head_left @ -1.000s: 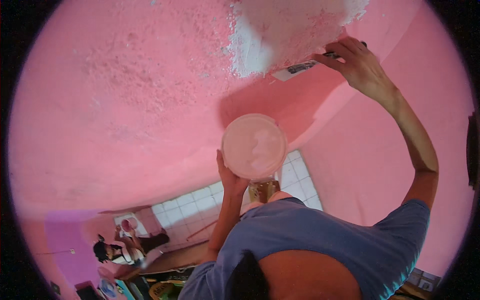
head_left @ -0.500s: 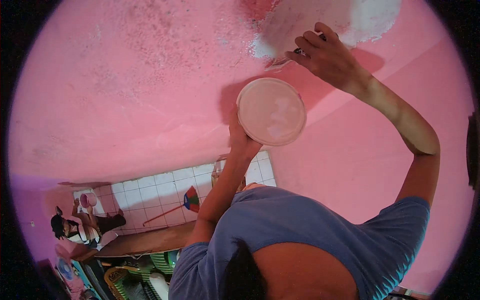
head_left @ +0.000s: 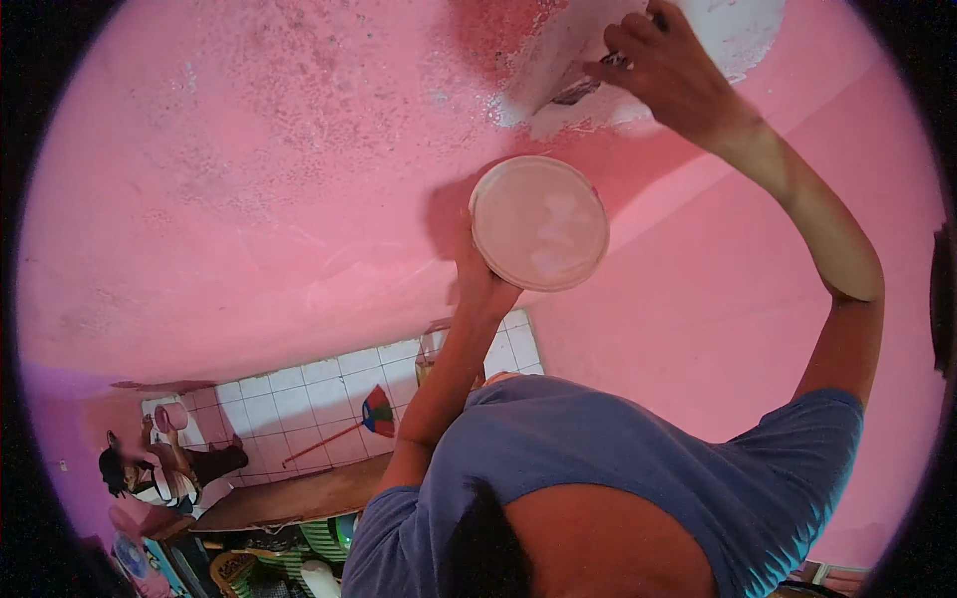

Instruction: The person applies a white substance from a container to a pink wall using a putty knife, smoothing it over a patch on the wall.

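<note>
My left hand (head_left: 484,277) is closed on a round, pale pinkish tub (head_left: 539,224), held close to the pink wall. White blotches show on its round face; whether that is a lid or the inside I cannot tell. Up high, my right hand (head_left: 678,78) grips a putty knife (head_left: 578,92) with its blade against the wall. Around the blade spreads a patch of white filler (head_left: 733,35), wet-looking and uneven at its edge. Part of the knife's handle is hidden by my fingers.
Pitted, flaking paint (head_left: 299,90) covers the wall left of the patch. Far below, a broom (head_left: 377,411) lies on white floor tiles (head_left: 324,389). At lower left another person (head_left: 164,463) holds a pink bucket (head_left: 170,418), near a brown board (head_left: 299,493) and stacked household things.
My right hand and the putty knife have moved upward across the white patch, and the blade now shows more fully. The tub in my left hand has hardly moved.
</note>
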Demonstrator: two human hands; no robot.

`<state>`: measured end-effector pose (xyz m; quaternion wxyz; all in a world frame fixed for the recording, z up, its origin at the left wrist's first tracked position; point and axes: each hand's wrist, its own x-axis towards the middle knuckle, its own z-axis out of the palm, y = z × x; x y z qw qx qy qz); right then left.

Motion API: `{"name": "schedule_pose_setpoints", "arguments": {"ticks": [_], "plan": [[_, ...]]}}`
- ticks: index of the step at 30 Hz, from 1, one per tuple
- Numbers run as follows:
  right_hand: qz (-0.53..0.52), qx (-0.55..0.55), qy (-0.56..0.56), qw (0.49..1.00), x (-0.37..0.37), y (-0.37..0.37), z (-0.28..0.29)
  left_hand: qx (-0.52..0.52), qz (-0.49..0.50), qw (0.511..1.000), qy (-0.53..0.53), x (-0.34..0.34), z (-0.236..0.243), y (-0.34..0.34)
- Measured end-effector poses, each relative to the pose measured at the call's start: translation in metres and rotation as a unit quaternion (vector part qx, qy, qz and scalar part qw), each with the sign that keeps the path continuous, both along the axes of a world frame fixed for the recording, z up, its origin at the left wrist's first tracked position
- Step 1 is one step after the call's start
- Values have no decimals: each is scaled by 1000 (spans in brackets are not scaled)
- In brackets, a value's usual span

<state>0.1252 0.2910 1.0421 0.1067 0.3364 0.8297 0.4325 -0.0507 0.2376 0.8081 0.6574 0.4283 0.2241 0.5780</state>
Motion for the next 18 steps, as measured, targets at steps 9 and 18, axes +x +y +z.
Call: {"name": "schedule_pose_setpoints", "arguments": {"ticks": [9, 18], "plan": [[17, 46, -52, 997, -4, -17, 81, -207, -153, 912, -319, 8, -9, 13], [8, -15, -22, 1000, -1, -16, 78, 6, -126, 967, -223, 10, -13, 12]]}}
